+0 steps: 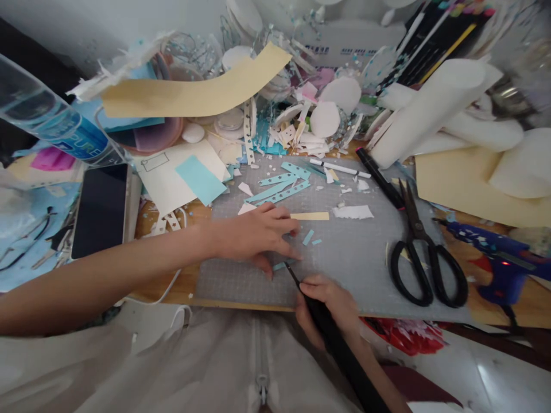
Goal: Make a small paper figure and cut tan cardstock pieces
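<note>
My left hand (258, 232) lies over the grey cutting mat (357, 269), fingers spread and pointing right. Below its fingertips is a small blue paper strip (279, 265), partly hidden. My right hand (329, 301) is closed around a long black tool (321, 318) with a thin pointed tip; its exact kind I cannot make out. That tip meets the right end of the small strip. Two blue paper bits (308, 237) lie just above, beside a narrow yellow paper strip (310, 216). Farther up are blue strips with star-shaped holes (286, 194).
Black-handled scissors (415, 246) and a blue glue gun (495, 252) with a red light lie to the right. A black marker (381, 178) touches the scissors. At left are a phone (101, 209) and a water bottle (55, 120). Paper scraps (297, 129) crowd the back.
</note>
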Demonstrator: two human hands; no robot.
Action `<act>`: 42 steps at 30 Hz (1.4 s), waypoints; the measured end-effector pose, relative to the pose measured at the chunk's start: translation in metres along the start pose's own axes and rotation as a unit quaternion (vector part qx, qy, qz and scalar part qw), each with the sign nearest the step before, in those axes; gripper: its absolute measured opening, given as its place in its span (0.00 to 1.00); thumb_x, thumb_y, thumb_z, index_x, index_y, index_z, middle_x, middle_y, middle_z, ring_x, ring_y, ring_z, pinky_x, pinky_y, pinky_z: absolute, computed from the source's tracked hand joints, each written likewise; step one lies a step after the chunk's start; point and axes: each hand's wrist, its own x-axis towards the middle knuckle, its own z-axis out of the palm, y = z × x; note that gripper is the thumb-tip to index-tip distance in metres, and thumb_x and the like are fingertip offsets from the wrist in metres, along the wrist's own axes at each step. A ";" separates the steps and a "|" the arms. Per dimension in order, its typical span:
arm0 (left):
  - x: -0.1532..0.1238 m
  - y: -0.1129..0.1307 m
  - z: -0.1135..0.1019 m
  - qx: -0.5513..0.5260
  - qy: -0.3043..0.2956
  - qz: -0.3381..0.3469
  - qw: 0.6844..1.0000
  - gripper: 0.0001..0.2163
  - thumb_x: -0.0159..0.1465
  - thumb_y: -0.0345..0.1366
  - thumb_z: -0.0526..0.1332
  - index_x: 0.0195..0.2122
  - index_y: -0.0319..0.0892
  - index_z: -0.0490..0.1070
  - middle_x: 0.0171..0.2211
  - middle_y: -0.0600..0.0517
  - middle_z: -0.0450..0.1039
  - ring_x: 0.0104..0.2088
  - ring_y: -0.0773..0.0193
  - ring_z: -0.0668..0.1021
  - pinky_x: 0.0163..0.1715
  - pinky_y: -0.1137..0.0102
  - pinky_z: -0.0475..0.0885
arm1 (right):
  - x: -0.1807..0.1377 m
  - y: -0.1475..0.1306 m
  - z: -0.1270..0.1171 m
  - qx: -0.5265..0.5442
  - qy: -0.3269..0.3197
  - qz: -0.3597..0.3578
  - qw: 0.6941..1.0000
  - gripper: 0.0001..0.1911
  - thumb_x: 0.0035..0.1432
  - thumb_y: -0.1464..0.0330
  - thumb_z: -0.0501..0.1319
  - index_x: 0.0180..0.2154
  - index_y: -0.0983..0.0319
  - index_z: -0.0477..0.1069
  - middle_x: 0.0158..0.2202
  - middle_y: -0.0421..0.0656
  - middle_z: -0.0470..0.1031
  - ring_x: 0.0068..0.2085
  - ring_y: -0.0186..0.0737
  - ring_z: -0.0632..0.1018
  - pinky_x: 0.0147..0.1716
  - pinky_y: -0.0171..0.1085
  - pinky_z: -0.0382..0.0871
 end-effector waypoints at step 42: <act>-0.005 -0.005 0.005 0.023 0.026 0.029 0.999 0.25 0.58 0.58 0.65 0.56 0.61 0.73 0.60 0.47 0.69 0.57 0.47 0.69 0.53 0.56 0.60 | 0.007 -0.006 -0.006 -0.002 0.014 0.008 1.000 0.13 0.54 0.77 0.60 0.40 0.58 0.68 0.27 0.40 0.76 0.23 0.37 0.78 0.21 0.32 0.72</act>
